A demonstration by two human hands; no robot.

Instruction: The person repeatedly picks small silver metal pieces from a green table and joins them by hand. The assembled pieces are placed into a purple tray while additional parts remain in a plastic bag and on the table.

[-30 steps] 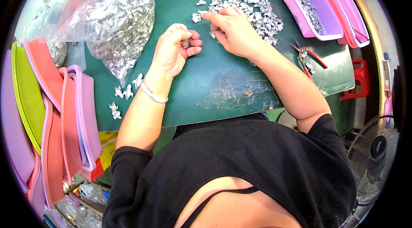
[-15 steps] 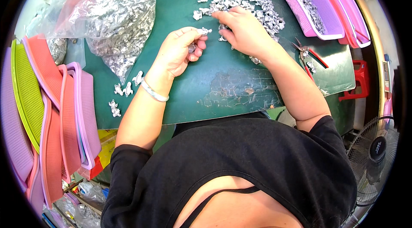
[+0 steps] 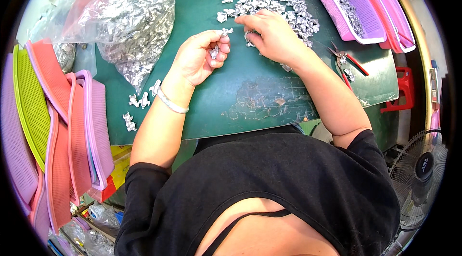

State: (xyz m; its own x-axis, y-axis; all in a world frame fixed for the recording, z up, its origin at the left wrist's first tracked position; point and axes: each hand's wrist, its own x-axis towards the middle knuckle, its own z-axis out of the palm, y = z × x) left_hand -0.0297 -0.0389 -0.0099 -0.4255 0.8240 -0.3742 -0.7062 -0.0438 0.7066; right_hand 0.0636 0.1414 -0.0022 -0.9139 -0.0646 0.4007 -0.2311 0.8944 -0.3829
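My left hand (image 3: 199, 56) is closed, pinching a small silver metal casting (image 3: 224, 32) between thumb and forefinger. Another silver piece (image 3: 214, 52) sits against its curled lower fingers. My right hand (image 3: 272, 34) reaches over the near edge of a loose pile of silver castings (image 3: 301, 17). Its thumb and forefinger are spread, with silver bits showing between them; whether these lie on the table or in the hand is unclear. The other right fingers are hidden. Several figure-shaped castings (image 3: 144, 100) lie by my left forearm.
A big clear bag of castings (image 3: 139, 25) stands on the green table (image 3: 211, 106) at the left. Stacked plastic baskets (image 3: 98, 131) crowd the left edge. Red-handled cutters (image 3: 355, 63) and a purple basket (image 3: 332, 8) of pieces are at the right. A fan (image 3: 418, 174) stands lower right.
The left fingers have turned the pinched casting slightly, and the second piece shows more plainly. My right hand has shifted a little to the left at the pile.
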